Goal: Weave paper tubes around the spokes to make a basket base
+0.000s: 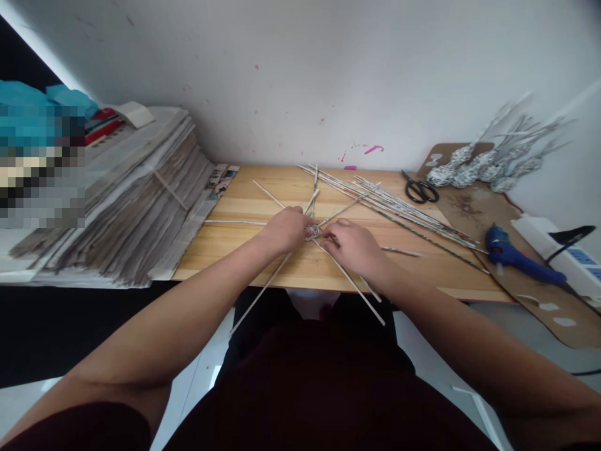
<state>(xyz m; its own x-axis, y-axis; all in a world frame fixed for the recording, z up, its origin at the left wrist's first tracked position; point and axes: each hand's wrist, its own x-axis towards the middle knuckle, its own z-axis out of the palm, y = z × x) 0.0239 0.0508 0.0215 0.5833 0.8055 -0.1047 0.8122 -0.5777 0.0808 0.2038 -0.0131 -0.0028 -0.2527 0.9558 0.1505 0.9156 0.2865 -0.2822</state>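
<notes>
On the wooden table lies a star-shaped weave of rolled paper sticks (312, 232), its sticks spreading out from a small woven centre. My left hand (292, 227) is closed at the left side of that centre, its fingertips on the weave. From the right, my right hand (352, 243) pinches at the same centre, fingers curled. Two long sticks run toward me past the table's front edge under my right hand, another under my left forearm. The exact grip of the fingertips is partly hidden.
Loose paper sticks (399, 210) lie right of the weave, with black scissors (420, 189) behind. Farther right are a blue glue gun (516, 254) on cardboard (462, 207), foil-like bundles (483, 168) and a power strip (554, 250). A tall newspaper stack (126, 207) stands left.
</notes>
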